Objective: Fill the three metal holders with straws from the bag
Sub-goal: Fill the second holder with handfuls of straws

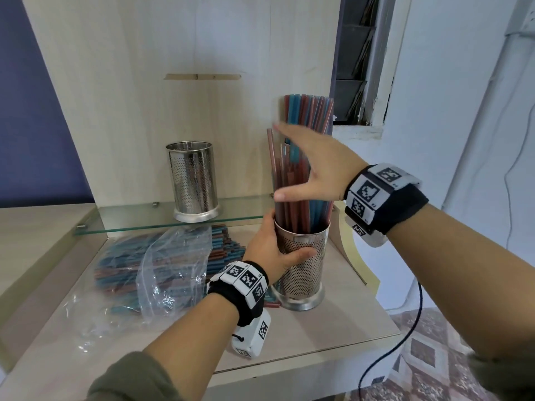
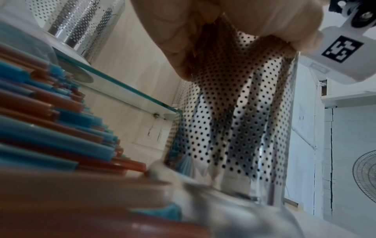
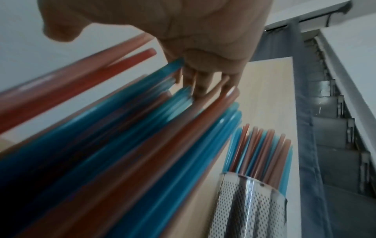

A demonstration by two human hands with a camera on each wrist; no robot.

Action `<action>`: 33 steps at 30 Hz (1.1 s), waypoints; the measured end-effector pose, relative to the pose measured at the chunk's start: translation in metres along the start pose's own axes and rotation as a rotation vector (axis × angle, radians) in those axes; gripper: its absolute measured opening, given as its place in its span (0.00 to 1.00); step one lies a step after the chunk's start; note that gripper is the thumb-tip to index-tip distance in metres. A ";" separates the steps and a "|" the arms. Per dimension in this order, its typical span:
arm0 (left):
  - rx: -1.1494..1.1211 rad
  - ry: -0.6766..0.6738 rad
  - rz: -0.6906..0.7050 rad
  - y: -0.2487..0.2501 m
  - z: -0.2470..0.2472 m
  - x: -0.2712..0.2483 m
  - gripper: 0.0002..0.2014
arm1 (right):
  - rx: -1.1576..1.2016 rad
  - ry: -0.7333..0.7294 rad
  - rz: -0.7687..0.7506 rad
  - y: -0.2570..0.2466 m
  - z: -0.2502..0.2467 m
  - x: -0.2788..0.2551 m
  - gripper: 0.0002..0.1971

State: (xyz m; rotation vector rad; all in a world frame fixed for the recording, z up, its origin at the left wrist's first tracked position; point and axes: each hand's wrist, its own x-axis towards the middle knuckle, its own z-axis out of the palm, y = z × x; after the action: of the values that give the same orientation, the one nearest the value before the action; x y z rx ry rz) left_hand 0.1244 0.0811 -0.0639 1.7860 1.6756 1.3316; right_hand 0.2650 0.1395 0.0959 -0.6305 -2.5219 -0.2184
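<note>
On the wooden table stands a perforated metal holder (image 1: pixel 302 264) (image 2: pixel 234 112), and my left hand (image 1: pixel 275 251) (image 2: pixel 244 16) grips its upper wall. Red and blue straws (image 1: pixel 292 198) (image 3: pixel 122 136) stand in it, leaning left. My right hand (image 1: pixel 309 160) (image 3: pixel 203 56) lies flat against them, fingers straight, thumb spread. A second holder (image 1: pixel 192 180) (image 2: pixel 81 24) stands empty on the glass shelf (image 1: pixel 162 219). Behind my right hand, a third holder (image 3: pixel 250 206) has its straws (image 1: pixel 309 114) showing above the hand. The clear bag (image 1: pixel 162 264) of straws lies left of my left hand.
Loose straws (image 2: pixel 50 120) stick out of the bag's mouth towards the held holder. A wooden back panel (image 1: pixel 173 82) closes the shelf behind. The table edge runs close on the right, with a dark cable (image 1: pixel 405 337) hanging beyond it over a patterned floor.
</note>
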 end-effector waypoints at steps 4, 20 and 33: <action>-0.007 0.009 -0.013 -0.001 0.000 0.000 0.52 | 0.022 -0.030 0.087 0.004 0.004 -0.003 0.43; -0.010 0.006 -0.001 0.000 -0.001 0.000 0.54 | 0.047 0.026 -0.069 0.008 0.017 0.016 0.43; -0.012 0.011 -0.012 0.002 -0.001 -0.001 0.51 | 0.251 0.230 0.029 0.021 0.003 0.004 0.39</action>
State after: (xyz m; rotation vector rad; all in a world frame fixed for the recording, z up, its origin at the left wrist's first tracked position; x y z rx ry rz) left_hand 0.1246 0.0794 -0.0623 1.7628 1.6782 1.3455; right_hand 0.2711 0.1604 0.0963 -0.5095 -2.2698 0.0360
